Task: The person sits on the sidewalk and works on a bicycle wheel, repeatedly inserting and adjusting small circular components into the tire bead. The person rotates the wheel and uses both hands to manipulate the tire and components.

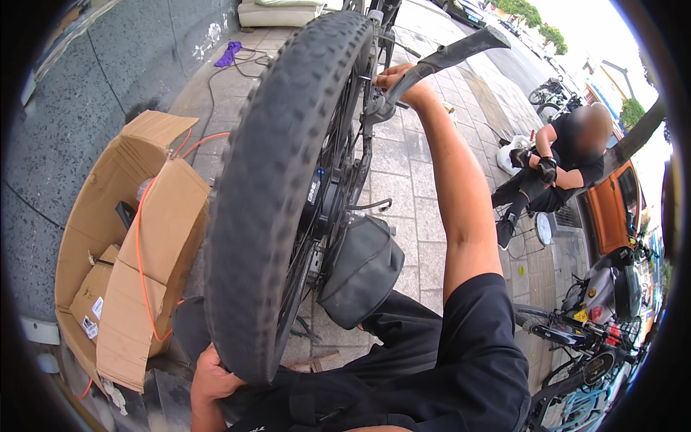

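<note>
A bicycle wheel with a fat, knobbly black tire (263, 187) stands large in front of me, still mounted in its frame. At the lower end of the tire my left hand (216, 376) is closed round the rubber, its fingertips partly hidden. My right hand (404, 83) reaches up to the far right side of the bike, its fingers bent against the frame. What they pinch there is too small to make out. A dark bar with a flattened end (461, 57) crosses in front of that hand. Below the wheel hub hangs a black bag (363, 270).
Left of the tire lies an open cardboard box (155, 252) with an orange hose (142, 237) across it. A purple cloth (229, 55) and a cable lie farther off by the wall (108, 72). On the right sits another person (558, 155) in dark gloves, near parked bikes (583, 331).
</note>
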Motion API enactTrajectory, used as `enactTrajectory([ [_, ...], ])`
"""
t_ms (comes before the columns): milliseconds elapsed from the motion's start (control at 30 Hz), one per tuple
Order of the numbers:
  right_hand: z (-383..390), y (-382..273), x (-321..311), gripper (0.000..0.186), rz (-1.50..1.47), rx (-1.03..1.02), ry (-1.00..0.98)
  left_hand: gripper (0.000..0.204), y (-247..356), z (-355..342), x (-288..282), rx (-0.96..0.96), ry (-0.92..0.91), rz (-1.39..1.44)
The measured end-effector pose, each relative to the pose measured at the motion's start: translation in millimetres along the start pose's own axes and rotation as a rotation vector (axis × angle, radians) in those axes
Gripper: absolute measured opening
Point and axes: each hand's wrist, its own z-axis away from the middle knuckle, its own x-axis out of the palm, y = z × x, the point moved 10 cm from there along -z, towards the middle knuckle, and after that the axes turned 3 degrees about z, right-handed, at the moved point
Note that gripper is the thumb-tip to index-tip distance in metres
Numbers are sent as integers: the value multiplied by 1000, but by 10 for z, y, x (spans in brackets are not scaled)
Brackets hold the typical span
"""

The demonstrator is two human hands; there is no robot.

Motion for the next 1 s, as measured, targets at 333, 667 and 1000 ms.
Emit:
enactTrajectory([
  [333,58,-92,-58,44,63,-21,20,83,173,-71,-175,185,28,435],
  [667,55,-79,-67,43,19,-45,59,73,-34,23,-31,84,74,233],
  [1000,75,-84,-56,43,20,8,10,73,-213,-58,-216,23,-115,87],
])
